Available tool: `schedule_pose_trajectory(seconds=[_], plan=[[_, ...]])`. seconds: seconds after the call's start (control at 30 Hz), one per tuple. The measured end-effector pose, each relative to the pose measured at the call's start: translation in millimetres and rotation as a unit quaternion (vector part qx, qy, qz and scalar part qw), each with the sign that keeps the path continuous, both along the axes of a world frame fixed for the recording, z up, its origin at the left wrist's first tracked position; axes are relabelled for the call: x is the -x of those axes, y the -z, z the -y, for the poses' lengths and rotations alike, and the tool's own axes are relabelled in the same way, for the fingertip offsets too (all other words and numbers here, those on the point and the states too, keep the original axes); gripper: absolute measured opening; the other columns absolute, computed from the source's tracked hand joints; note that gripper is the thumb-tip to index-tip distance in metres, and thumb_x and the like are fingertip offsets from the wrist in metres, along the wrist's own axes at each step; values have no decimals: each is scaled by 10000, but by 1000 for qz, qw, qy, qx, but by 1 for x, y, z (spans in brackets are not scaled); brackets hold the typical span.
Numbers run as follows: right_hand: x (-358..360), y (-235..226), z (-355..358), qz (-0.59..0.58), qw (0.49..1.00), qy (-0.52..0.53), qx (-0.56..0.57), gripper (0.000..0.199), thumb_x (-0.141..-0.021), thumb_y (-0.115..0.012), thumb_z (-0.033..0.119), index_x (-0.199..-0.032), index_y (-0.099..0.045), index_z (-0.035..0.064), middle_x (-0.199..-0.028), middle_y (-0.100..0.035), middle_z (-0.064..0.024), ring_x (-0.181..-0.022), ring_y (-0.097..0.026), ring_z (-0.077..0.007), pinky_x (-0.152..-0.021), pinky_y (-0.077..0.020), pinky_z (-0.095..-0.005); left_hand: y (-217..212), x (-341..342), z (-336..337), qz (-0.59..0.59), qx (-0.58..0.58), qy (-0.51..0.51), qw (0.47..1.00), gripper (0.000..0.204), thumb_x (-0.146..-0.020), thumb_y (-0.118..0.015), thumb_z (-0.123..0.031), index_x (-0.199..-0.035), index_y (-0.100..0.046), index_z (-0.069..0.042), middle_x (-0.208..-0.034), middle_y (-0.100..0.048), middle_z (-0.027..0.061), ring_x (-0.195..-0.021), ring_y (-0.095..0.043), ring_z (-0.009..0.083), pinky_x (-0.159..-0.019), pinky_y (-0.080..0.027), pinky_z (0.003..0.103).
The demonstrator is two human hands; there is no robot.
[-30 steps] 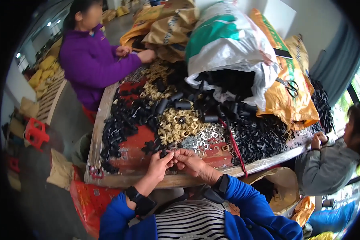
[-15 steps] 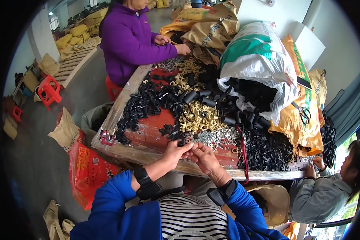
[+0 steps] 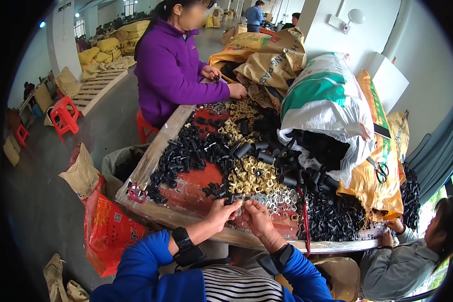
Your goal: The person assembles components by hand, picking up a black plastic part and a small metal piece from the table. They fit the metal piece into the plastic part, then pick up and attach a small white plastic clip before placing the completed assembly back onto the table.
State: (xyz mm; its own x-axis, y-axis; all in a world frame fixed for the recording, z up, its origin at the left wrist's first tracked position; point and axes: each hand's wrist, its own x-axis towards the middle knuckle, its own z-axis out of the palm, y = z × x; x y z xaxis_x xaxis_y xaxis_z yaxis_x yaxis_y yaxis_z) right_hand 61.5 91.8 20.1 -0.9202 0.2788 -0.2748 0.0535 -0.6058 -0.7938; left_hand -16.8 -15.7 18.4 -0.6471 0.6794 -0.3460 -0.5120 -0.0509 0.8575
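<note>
Though the view has shifted, the bare left hand [image 3: 219, 214] and right hand [image 3: 259, 218] still pinch a tiny pale piece [image 3: 243, 200] over the worn red tabletop [image 3: 195, 182]; handling apparently continues.

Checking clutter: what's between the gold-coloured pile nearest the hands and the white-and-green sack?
Loose black tubular pieces lie between the gold-coloured pile and the sack, seen in the head view.

Bright light is let in by the window [image 3: 434, 200] at the right. Straight edges are bent, and the corners are blacked out.
</note>
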Motion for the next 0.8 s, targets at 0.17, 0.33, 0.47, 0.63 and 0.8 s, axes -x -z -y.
schedule_pose_trajectory(seconds=[0.17, 0.33, 0.47, 0.63, 0.8], plan=[[14, 14, -8, 8, 981, 22, -195, 132, -790, -477, 168, -729, -462, 52, -569, -461, -6, -455, -448, -106, -415, -379, -237, 1, 12, -2, -19, 20, -4, 1000, 153, -738, -580, -228, -680, -516, -102, -572, -481, -40, -474, -438, 48, -435, -354, 180], [25, 22, -13, -8, 615, -13, -788, 112, -717, -528, 137, -753, -477, 44, -616, -502, -78, -486, -509, -196, -442, -409, -292, 6, 17, -1, -17, 26, -2, 1000, 149, -748, -568, -221, -682, -497, -108, -574, -471, -41, -484, -439, 52, -450, -353, 189], [22, 19, -16, 9, 615, -53, -787, 135, -686, -559, 108, -783, -502, 33, -679, -525, -98, -516, -525, -218, -465, -417, -294, 7, 17, 3, -1, 32, -4, 999, 147, -750, -566, -224, -688, -503, -108, -575, -472, -41, -489, -441, 52, -449, -352, 188], [8, -27, 4, -91, 748, -1, -658, 131, -686, -564, 78, -792, -507, 28, -677, -523, -102, -534, -525, -255, -472, -417, -306, 4, 7, 5, 31, -8, -55, 998, 185, -730, -591, -231, -642, -502, -95, -549, -483, -29, -447, -448, 59, -402, -359, 181], [-8, -39, 16, -122, 690, 39, -713, 105, -697, -553, 59, -786, -505, 29, -672, -509, -109, -533, -514, -258, -480, -415, -307, -11, -7, 12, 56, -16, -42, 997, 190, -729, -591, -249, -644, -507, -102, -548, -484, -30, -450, -445, 57, -404, -356, 183]])
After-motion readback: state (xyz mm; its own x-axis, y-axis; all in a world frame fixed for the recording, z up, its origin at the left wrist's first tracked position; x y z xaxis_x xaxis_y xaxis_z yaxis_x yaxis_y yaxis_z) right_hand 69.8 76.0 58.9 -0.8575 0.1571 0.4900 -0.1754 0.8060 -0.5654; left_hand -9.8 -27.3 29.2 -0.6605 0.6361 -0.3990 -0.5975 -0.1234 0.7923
